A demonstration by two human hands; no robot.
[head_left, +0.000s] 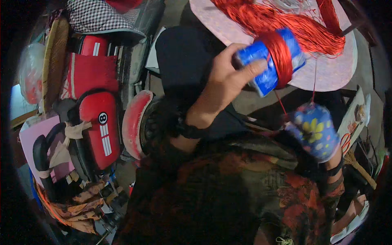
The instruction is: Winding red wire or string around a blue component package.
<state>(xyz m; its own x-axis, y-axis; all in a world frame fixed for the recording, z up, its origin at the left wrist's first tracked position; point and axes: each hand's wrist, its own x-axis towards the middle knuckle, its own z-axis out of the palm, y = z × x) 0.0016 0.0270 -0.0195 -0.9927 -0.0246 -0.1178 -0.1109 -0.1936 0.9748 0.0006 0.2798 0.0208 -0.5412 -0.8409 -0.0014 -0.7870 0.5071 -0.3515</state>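
Observation:
My left hand [228,77] grips one end of a blue block [267,84], which looks plastic-wrapped. Red thread [281,61] is wound in a thick band round its middle. Lower right, a blue cloth covering [322,141] with yellow flowers hides the fingers of my right hand [312,128]. One taut strand runs from the wound block to this hand, and another comes down to it from a loose red skein [265,18]. The skein lies on a pale round mat [341,71] just beyond the block. The hands are apart from each other.
At the left stands a red padded seat [98,122] with black handles, near a red-rimmed wheel cover [136,124]. A checked cloth [98,18] lies at the upper left. Orange-handled scissors [345,141] and a straw brush [361,171] are by my right wrist.

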